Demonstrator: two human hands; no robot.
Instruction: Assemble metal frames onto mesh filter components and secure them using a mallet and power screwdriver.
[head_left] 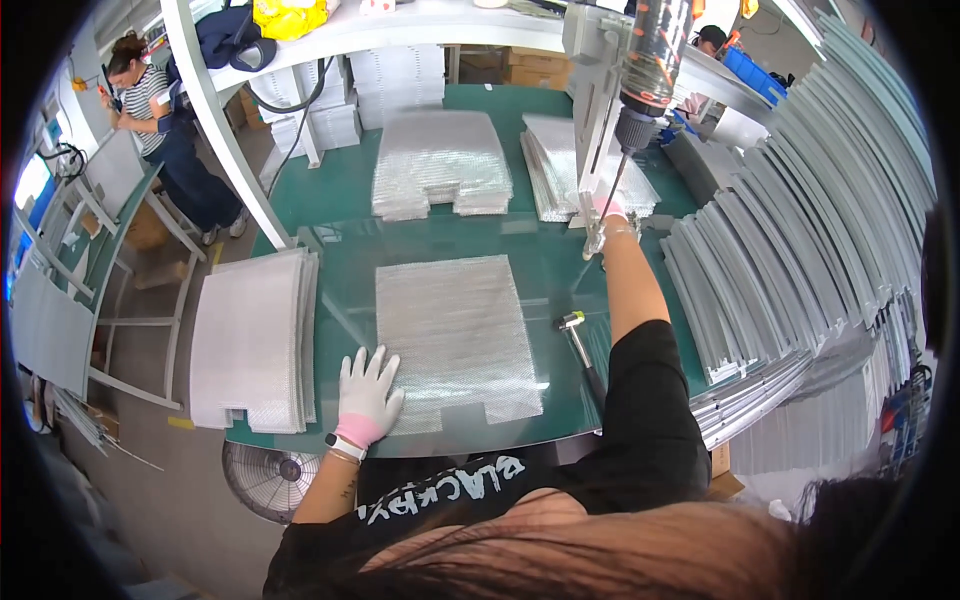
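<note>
My left hand, in a white glove with a pink cuff, lies flat with fingers spread. It rests at the near left edge of a silvery mesh sheet that has a notch in its near side. My right arm stretches forward to the far right. There my right hand, also gloved, is beside a stack of mesh sheets; the drill stand hides its fingers. Above it hangs an electric drill with a long thin bit pointing down. A small hammer lies right of the sheet.
A notched mesh stack stands at the back of the green table, another stack at the left. Many grey panels lean in rows on the right. A floor fan is below the near edge. Another person stands far left.
</note>
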